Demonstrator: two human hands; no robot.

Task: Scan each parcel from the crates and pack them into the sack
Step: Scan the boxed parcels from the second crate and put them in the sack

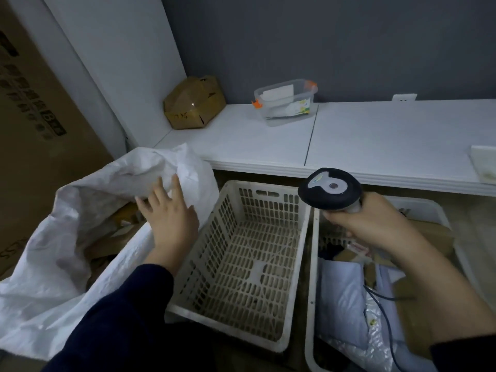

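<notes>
left hand (171,218) flat, fingers spread, right hand (375,221) grip curled round scanner (330,187)

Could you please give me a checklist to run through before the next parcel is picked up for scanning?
1. Left hand free: ok, fingers spread over the sack, holding nothing.
2. Scanner in right hand: ok, gripped by its handle.
3. Sack mouth open: ok, packed parcels visible inside.
4. Middle crate emptied: ok, bare bottom.
5. Right crate holds parcels: ok, several lie in it.
6. Scanner cable clear of parcels: not ok, it trails across them.
</notes>
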